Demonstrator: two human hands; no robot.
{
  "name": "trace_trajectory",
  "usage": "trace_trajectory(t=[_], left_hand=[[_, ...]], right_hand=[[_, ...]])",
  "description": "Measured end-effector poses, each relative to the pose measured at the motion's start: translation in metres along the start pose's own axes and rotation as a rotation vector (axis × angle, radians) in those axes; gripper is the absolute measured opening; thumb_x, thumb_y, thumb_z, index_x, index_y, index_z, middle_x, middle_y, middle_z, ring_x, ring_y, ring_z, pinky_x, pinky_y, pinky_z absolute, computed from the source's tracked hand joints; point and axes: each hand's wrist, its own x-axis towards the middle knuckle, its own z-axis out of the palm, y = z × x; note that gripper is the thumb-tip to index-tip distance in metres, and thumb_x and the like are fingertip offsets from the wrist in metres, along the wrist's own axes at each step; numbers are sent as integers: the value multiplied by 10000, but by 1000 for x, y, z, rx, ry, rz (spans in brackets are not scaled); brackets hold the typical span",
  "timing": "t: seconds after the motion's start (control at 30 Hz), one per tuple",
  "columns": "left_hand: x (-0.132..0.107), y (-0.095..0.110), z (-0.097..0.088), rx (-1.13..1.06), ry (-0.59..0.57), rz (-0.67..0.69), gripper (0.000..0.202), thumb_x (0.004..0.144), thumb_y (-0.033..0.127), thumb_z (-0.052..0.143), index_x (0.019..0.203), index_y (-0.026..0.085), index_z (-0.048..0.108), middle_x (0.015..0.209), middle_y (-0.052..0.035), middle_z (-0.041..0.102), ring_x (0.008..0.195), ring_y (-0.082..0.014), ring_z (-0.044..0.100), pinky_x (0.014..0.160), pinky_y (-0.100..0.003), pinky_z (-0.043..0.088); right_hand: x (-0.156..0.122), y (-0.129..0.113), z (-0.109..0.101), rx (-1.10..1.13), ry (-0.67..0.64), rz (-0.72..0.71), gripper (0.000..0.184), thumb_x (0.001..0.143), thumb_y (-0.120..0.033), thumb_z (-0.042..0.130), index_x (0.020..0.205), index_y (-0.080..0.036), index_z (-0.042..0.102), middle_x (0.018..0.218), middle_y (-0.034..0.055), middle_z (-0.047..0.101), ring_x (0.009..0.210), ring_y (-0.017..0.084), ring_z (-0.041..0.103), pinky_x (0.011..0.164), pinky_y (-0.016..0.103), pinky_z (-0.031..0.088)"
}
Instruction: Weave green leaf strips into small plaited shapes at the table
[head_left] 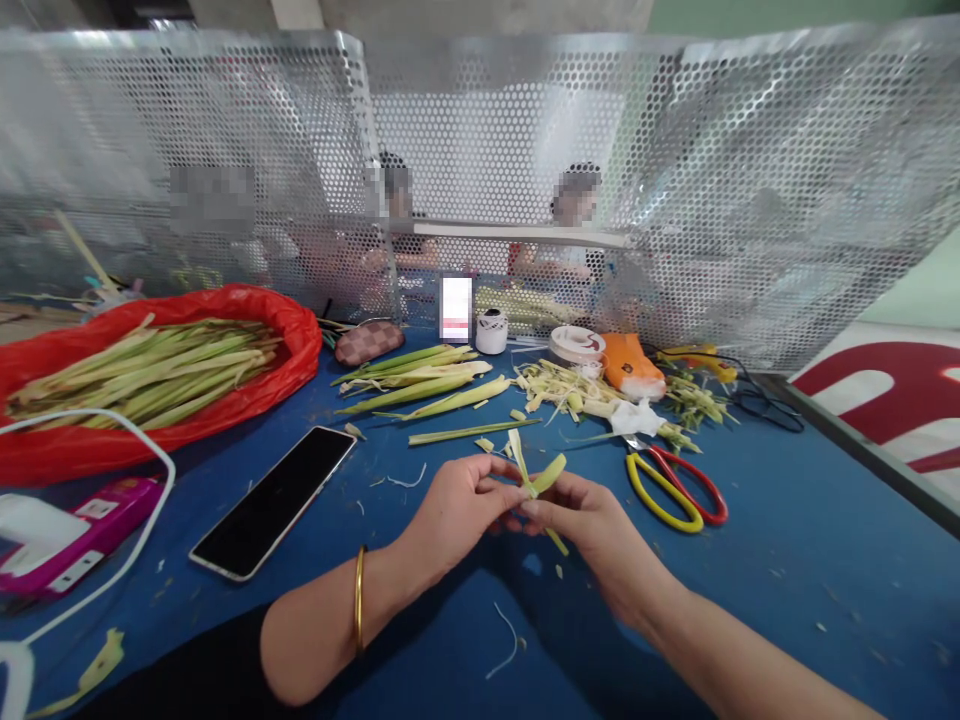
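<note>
My left hand (459, 503) and my right hand (581, 520) meet over the blue table (787, 560), both pinching a short pale green leaf strip (534, 478) that sticks up between the fingertips and hangs a little below them. The left wrist wears a gold bangle (359, 612). Several long green stalks (420, 385) lie on the table just beyond the hands. A heap of trimmed scraps (559, 388) sits further right. Scissors with a yellow and a red handle (675, 487) rest to the right of my right hand.
A red bag (292, 345) full of green stalks sits at the left. A black phone (274, 500) lies left of my left hand, with a pink device (82, 535) and white cable at the far left. An orange tool (632, 365), a tape roll (576, 345) and perforated metal screens (525, 140) stand behind; people sit beyond them.
</note>
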Motion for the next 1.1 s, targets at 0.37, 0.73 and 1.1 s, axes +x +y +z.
trace_trajectory(t=[0.37,0.73,1.1], left_hand=[[2,0,-3,88,82,83,203,751,350,659,737,148,650,646,-12,631,568,-113,553,583,-245,449],[-2,0,-2,-409,-139,-301,228,686,320,726,651,140,591,561,37,516,490,-47,432,471,-185,285],[-2,6,-5,-177,52,-158,320,624,416,777,684,149,614,656,-14,625,546,-89,512,544,-220,378]], right_hand=[[-2,-1,2,-2,57,-19,268,674,-392,758,796,-155,731,721,33,667,675,161,588,680,292,473],[-4,-5,4,-44,4,-132,298,696,-435,741,839,-174,754,715,35,681,677,165,586,711,316,486],[0,-3,-6,22,100,-75,277,685,-408,762,825,-170,739,776,36,690,666,151,578,712,301,458]])
